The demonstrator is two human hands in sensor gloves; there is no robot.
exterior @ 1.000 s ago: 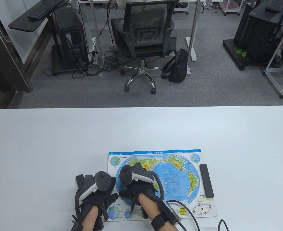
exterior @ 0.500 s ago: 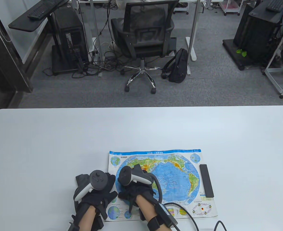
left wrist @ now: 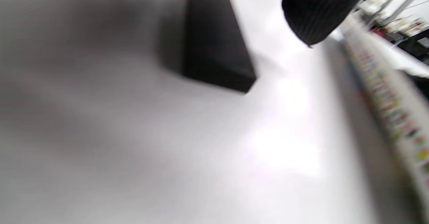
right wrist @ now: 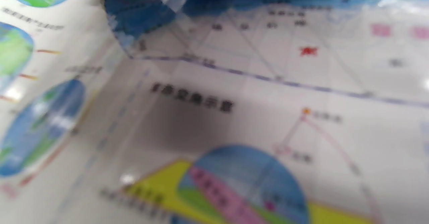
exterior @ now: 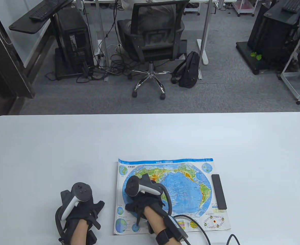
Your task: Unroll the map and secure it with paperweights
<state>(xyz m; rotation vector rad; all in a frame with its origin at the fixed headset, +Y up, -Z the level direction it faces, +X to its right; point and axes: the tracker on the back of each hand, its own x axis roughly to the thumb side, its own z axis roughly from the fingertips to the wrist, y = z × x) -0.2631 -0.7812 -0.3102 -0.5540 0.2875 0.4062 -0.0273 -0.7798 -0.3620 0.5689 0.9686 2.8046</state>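
The world map (exterior: 185, 183) lies unrolled on the white table (exterior: 150, 137). A black bar paperweight (exterior: 219, 191) rests on its right edge. My right hand (exterior: 142, 196) presses flat on the map's left half; the right wrist view shows only blurred map print (right wrist: 214, 117). My left hand (exterior: 81, 204) is on the bare table left of the map, with fingers spread and nothing in them. The left wrist view shows a second black paperweight (left wrist: 214, 40) lying on the table, a fingertip (left wrist: 318, 13) apart from it, and the map's raised left edge (left wrist: 385, 93).
The table's far edge (exterior: 150, 114) faces an office chair (exterior: 152, 38) and a black backpack (exterior: 189, 69) on the floor. A cable (exterior: 206, 229) trails from my right wrist across the map's near edge.
My left hand has come off the map's left edge and slid left onto the table. The map's left edge has drawn slightly right. The right hand stays put.
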